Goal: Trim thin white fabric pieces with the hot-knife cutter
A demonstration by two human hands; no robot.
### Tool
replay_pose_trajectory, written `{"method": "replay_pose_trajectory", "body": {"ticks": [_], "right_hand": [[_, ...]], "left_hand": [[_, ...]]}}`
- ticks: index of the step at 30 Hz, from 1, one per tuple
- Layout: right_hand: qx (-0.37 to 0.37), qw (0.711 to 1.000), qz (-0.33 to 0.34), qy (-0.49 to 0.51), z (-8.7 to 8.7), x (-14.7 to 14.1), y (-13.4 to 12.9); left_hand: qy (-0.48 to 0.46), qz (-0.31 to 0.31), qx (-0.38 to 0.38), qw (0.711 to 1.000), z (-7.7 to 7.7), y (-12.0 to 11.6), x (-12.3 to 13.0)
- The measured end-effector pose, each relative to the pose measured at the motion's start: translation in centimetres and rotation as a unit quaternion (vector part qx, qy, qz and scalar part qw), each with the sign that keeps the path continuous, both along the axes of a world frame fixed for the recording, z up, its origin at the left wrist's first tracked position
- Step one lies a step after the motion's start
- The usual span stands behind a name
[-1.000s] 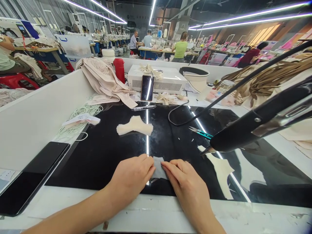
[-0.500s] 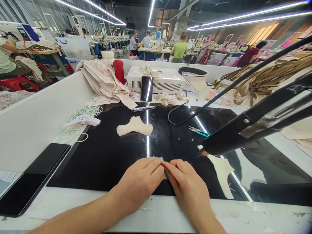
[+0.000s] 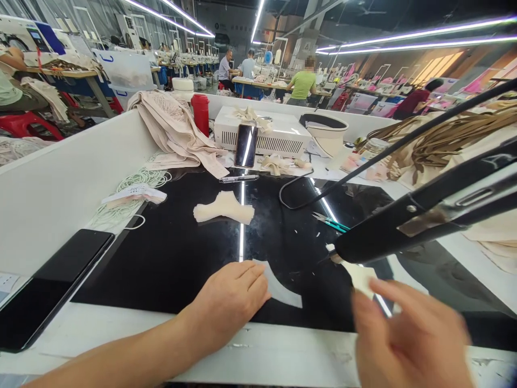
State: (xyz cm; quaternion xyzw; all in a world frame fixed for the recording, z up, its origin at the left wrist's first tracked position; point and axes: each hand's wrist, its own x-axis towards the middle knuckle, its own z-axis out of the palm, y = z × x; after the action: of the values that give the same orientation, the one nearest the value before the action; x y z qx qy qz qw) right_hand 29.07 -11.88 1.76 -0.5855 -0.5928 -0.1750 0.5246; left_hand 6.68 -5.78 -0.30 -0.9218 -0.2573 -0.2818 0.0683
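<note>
My left hand (image 3: 234,293) rests on the black work surface (image 3: 161,269), its fingers closed over one end of a pale grey curved piece of thin material (image 3: 285,291). The rest of that piece lies flat to the right of the fingertips. My right hand (image 3: 412,334) is at the lower right, smeared by motion. Its thumb and forefinger are at a cream fabric cutout (image 3: 359,276), partly covering it; whether they grip it is unclear. Farther back lies a stack of cream fabric cutouts (image 3: 224,207).
A black pen-shaped tool (image 3: 375,231) on an arm slants in from the right, above teal-handled thread snips (image 3: 331,222). Pale cord (image 3: 137,183) and a large phone (image 3: 52,291) lie left. A propped phone (image 3: 245,145), white box (image 3: 278,132) and red bottle (image 3: 200,116) stand behind.
My right hand has left the grey piece and moved right to the cream cutout. My left hand has stayed nearly in place, and more of the grey piece now shows.
</note>
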Motion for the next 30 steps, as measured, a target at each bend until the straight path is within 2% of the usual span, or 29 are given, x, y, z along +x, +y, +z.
{"method": "replay_pose_trajectory", "body": {"ticks": [1,2,4,6,8,10,13,19,22,27,30], "right_hand": [[0.050,0.996,-0.037,0.058,0.6,0.7,0.1],[0.066,0.991,-0.036,0.112,1.3,1.4,0.5],[0.035,0.975,0.058,0.209,2.6,2.5,1.8],[-0.026,0.944,0.174,0.279,3.9,3.3,3.4],[-0.062,0.914,0.230,0.329,5.0,3.6,4.9],[-0.069,0.899,0.240,0.360,5.9,3.6,6.0],[-0.053,0.891,0.248,0.375,6.7,2.9,7.0],[-0.046,0.852,0.347,0.388,7.1,-0.8,8.2],[-0.035,0.851,0.364,0.377,6.9,-3.0,8.5],[-0.033,0.867,0.358,0.344,6.1,-5.2,8.9],[-0.018,0.854,0.369,0.366,5.5,-5.7,9.1]], "left_hand": [[0.002,0.000,0.003,1.000,0.0,0.0,0.0],[0.006,0.001,0.005,1.000,-0.1,0.0,0.0],[0.016,0.005,0.005,1.000,-0.2,0.0,0.0],[0.017,0.007,0.006,1.000,-0.4,0.0,0.0],[0.016,0.008,0.002,1.000,-0.6,0.0,0.1],[0.017,0.007,-0.004,1.000,-0.7,0.0,0.2],[0.019,0.011,-0.006,1.000,-0.8,-0.1,0.4],[-0.017,0.018,0.014,1.000,-1.0,-0.2,0.7],[-0.027,0.020,0.006,0.999,-0.9,-0.3,0.8],[-0.031,0.020,-0.002,0.999,-0.8,-0.5,0.9],[-0.032,0.022,0.002,0.999,-0.8,-0.5,1.1]]}}
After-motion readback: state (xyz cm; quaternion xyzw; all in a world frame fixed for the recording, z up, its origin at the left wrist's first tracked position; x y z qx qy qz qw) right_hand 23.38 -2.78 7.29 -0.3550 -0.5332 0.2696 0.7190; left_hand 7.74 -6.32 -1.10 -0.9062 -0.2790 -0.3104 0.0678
